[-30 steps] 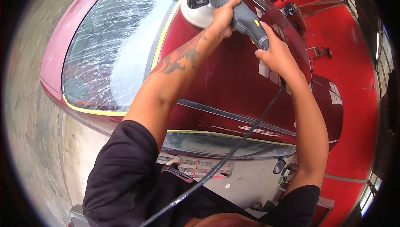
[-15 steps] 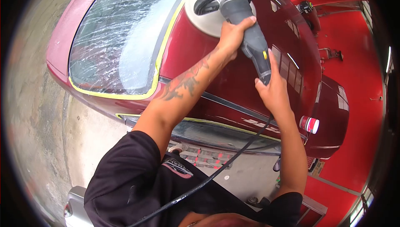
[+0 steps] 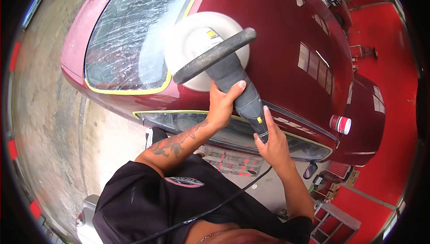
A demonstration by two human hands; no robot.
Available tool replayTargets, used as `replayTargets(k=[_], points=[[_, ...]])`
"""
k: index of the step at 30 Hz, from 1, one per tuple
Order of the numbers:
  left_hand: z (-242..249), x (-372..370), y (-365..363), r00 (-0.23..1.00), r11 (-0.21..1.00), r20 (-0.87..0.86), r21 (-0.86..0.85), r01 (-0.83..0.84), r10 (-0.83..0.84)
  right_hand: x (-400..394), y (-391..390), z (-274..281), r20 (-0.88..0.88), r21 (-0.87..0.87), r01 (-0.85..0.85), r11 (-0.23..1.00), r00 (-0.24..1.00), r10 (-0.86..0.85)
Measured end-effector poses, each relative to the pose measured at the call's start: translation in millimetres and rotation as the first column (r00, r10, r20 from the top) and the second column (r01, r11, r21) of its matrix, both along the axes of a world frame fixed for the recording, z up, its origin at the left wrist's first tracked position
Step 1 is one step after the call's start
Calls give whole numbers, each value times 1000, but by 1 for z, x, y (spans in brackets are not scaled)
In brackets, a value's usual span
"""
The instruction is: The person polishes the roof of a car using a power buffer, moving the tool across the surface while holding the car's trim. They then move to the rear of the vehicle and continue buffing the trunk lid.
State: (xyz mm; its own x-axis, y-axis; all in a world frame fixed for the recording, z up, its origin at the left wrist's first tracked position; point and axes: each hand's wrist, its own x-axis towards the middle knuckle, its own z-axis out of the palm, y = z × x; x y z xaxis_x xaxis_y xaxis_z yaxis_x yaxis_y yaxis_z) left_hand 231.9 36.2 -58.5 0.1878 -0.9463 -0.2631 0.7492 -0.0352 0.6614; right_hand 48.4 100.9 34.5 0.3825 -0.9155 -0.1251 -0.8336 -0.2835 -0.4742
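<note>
A dark grey polisher (image 3: 230,76) with a curved black handle and a large white round pad (image 3: 188,26) lies over the edge of the maroon car roof (image 3: 273,33), beside the streaked rear window (image 3: 134,38). My left hand (image 3: 225,103) is wrapped around the middle of its body, thumb on top. Farther back, my right hand (image 3: 274,144) holds the rear end of the polisher near the cord (image 3: 237,194), its index finger stretched along the side. The pad overlaps the yellow tape at the window's corner; its contact with the paint is hidden.
A red and white tin (image 3: 340,125) stands on the car at the right. Yellow tape lines the side windows (image 3: 179,120). Below the car's side are a mirror (image 3: 310,169), boxes and a grey metal frame (image 3: 333,224). The cord crosses my shirt.
Both hands have brought the polisher nearer to my body and to the left, from the middle of the roof to its near edge by the window. The handle has tilted. The view has shifted slightly.
</note>
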Motion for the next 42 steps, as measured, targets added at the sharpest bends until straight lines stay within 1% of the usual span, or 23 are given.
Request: replayTargets(k=[4,7,11,12,14,15,16,18,19,20,22,23,24,26,27,28,29,32,34,36,38,42], points=[[0,-2,13,998,998,2,18,62,-62,-2,12,-4,121,-40,-42,998,992,47],[3,-5,1,999,999,19,10,44,-44,3,7,-8,161,-126,-19,992,986,39],[12,3,-39,997,996,35,-44,77,-76,16,-16,-7,171,-44,90,995,982,-81],[16,11,-48,987,987,60,-47,151,-148,20,-26,-9,181,-58,101,993,979,-89],[8,21,-69,974,979,97,3,205,-204,27,-42,-13,203,-80,125,989,973,-107],[12,26,-71,969,987,187,28,158,-160,33,-51,-11,219,-46,152,987,966,-138],[29,35,-64,961,980,211,129,151,-176,37,-62,-10,213,-45,163,986,965,-150],[-1,48,-52,889,995,457,-71,74,-33,43,-84,-9,201,-42,189,981,963,-177],[-23,57,-43,734,978,669,-207,29,119,47,-95,-7,169,-39,204,978,966,-195],[-40,68,-31,575,954,789,-297,44,219,51,-107,-6,155,-37,221,975,965,-213],[-55,85,-2,620,932,753,-350,96,219,62,-131,-2,123,-28,247,969,963,-242],[-75,95,5,515,908,805,-404,113,295,69,-143,2,109,-3,255,967,961,-253],[-88,104,8,423,893,836,-434,122,349,74,-155,1,105,-17,264,964,960,-261],[-95,120,15,314,902,887,-401,157,339,84,-178,-2,96,-44,283,958,956,-278],[-97,125,14,298,899,886,-411,151,356,89,-189,2,70,-18,301,953,952,-299],[-100,128,12,284,895,884,-421,145,370,91,-200,1,76,-41,295,955,954,-291],[-103,133,13,282,916,907,-366,161,313,91,-213,0,81,-67,289,955,955,-284],[-102,131,6,228,889,897,-421,180,379,94,-250,-6,50,-103,306,946,952,-302],[-105,134,8,172,911,929,-360,201,329,100,-274,-9,31,-109,319,942,948,-317],[-105,134,7,156,904,927,-368,218,340,104,-302,-14,13,-92,325,941,945,-326],[-109,135,9,112,901,929,-370,225,353,107,-329,-17,-9,-101,329,939,943,-332],[-115,137,12,124,903,934,-356,241,335,103,-370,-18,-23,-107,388,915,920,-392]])
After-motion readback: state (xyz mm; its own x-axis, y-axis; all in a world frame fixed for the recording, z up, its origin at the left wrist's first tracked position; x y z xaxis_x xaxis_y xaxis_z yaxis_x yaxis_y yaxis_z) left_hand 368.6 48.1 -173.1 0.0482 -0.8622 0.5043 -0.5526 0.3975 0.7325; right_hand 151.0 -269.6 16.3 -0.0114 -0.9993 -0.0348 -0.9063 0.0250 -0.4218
